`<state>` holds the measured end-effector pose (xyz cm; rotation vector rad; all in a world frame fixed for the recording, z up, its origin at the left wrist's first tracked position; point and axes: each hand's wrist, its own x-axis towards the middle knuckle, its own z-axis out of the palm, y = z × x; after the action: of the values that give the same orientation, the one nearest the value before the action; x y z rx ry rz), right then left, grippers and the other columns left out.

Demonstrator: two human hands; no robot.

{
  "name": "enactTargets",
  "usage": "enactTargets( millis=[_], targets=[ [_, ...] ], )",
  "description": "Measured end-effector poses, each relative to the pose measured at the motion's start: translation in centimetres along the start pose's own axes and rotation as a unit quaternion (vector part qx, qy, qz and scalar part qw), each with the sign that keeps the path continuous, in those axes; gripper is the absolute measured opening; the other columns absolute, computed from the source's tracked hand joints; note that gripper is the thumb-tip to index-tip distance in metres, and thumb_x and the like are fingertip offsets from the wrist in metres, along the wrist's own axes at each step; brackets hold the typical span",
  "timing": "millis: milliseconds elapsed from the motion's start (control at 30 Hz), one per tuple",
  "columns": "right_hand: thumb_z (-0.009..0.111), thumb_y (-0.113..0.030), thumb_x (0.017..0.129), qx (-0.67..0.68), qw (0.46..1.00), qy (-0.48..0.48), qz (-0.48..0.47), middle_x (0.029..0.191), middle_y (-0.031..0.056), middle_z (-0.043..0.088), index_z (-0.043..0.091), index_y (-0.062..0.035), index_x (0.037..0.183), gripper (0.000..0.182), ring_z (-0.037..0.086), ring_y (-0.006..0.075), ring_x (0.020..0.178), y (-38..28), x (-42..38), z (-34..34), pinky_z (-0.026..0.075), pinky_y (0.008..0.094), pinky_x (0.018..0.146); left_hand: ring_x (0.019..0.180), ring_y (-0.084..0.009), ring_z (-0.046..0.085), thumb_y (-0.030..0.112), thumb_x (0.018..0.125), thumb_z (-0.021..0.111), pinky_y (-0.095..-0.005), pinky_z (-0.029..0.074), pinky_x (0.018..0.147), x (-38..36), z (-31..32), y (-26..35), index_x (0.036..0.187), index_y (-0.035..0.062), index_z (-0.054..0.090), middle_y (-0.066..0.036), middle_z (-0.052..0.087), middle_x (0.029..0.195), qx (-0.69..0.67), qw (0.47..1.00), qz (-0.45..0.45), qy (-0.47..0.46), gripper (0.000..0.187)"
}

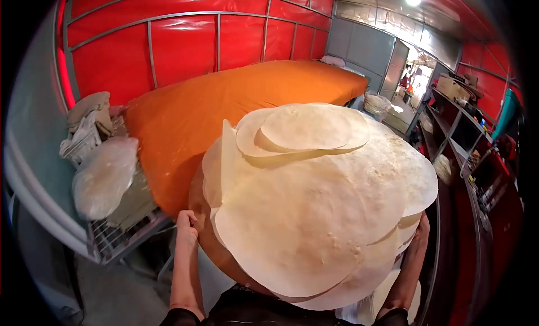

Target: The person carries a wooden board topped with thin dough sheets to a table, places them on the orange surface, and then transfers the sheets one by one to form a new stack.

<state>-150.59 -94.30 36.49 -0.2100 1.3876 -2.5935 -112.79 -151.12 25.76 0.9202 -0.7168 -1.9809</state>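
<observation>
A big pile of thin, pale flatbread sheets (314, 213) lies on a round brown board (224, 256) in front of my body. Smaller round sheets (306, 126) rest on top toward the far side, and one sheet's edge stands up at the left. My left hand (187, 222) is closed on the board's left rim. On the right, my right hand (420, 233) grips the same load from the side; overhanging sheets hide most of its fingers and the rim there.
An orange cloth (241, 90) covers a long table beyond the pile. At left, a plastic bag (106, 177) and folded cloths sit on a metal rack (123, 239). Dark shelves (466, 140) with assorted items line the right side. An open doorway (412, 81) stands at the far right.
</observation>
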Motion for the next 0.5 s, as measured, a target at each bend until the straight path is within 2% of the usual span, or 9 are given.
enactTargets(
  millis=[33,67,100,133,233,333,433,500],
  targets=[
    [0.047,-0.031,0.082,-0.003,0.999,-0.033,0.012,0.104,0.0127,0.053,0.045,-0.0014,0.111,0.042,0.054,0.0255,0.088,1.4,2.9,1.3,0.048,0.0351,0.07,0.043,-0.0092,0.027,0.004,0.045,0.044,-0.0219,0.019,0.042,2.5,2.6,0.4,0.039,0.0134,0.032,0.003,0.029,0.043,-0.017,0.999,0.023,-0.025,0.017],
    [0.047,-0.031,0.082,-0.006,0.998,-0.064,0.024,0.105,0.0132,0.052,0.045,-0.0009,0.111,0.042,0.054,0.0256,0.088,2.5,5.4,2.6,0.048,0.0353,0.07,0.043,-0.0092,0.027,0.004,0.045,0.044,-0.0216,0.02,0.045,4.8,5.3,0.7,0.039,0.0137,0.031,0.003,0.028,0.042,0.002,0.999,0.042,-0.006,0.017],
    [0.047,-0.031,0.082,-0.01,0.995,-0.095,0.035,0.105,0.0136,0.052,0.045,-0.0005,0.111,0.042,0.054,0.0257,0.088,3.5,7.7,4.0,0.047,0.0355,0.071,0.044,-0.0092,0.027,0.004,0.045,0.044,-0.0214,0.021,0.046,8.0,6.5,0.7,0.039,0.0136,0.031,0.003,0.029,0.043,0.005,0.999,0.032,-0.014,0.017],
    [0.046,-0.031,0.082,-0.011,0.996,-0.083,0.032,0.105,0.0136,0.052,0.045,-0.0004,0.111,0.042,0.054,0.0256,0.088,4.5,11.0,5.0,0.047,0.0356,0.071,0.044,-0.0092,0.027,0.005,0.045,0.044,-0.0212,0.021,0.047,11.3,8.4,0.5,0.04,0.0134,0.031,0.003,0.03,0.044,0.002,1.0,0.024,-0.02,0.017],
    [0.046,-0.031,0.082,0.005,0.998,-0.053,0.038,0.105,0.0136,0.052,0.045,-0.0003,0.111,0.042,0.054,0.0255,0.089,7.6,20.3,7.2,0.047,0.0356,0.072,0.046,-0.0097,0.029,0.005,0.044,0.044,-0.0214,0.022,0.048,18.3,15.1,0.9,0.04,0.0134,0.031,0.002,0.031,0.045,0.062,0.995,0.053,0.065,0.016],
    [0.046,-0.031,0.082,0.02,0.998,-0.035,0.043,0.105,0.0137,0.052,0.044,-0.0002,0.111,0.042,0.053,0.0253,0.089,10.0,28.8,8.9,0.047,0.0357,0.072,0.047,-0.0099,0.03,0.005,0.042,0.043,-0.0218,0.022,0.048,23.2,21.3,0.8,0.041,0.0131,0.03,0.002,0.032,0.046,0.053,0.992,0.092,0.066,0.016],
    [0.045,-0.032,0.082,0.036,0.997,-0.029,0.06,0.105,0.0137,0.052,0.044,-0.0001,0.111,0.042,0.053,0.0252,0.089,13.5,38.6,10.1,0.047,0.0357,0.072,0.048,-0.0106,0.031,0.004,0.041,0.043,-0.0221,0.023,0.049,31.0,25.6,-1.2,0.042,0.013,0.032,0.001,0.034,0.047,0.067,0.99,0.061,0.111,0.014],
    [0.045,-0.032,0.083,0.046,0.996,-0.03,0.076,0.105,0.0137,0.052,0.044,0.0,0.111,0.042,0.053,0.0251,0.089,16.2,45.8,10.8,0.047,0.0358,0.072,0.048,-0.0112,0.032,0.004,0.041,0.043,-0.0222,0.025,0.05,34.7,28.9,-2.9,0.043,0.0132,0.032,0.001,0.034,0.048,0.054,0.989,0.091,0.1,0.014]
  ],
)
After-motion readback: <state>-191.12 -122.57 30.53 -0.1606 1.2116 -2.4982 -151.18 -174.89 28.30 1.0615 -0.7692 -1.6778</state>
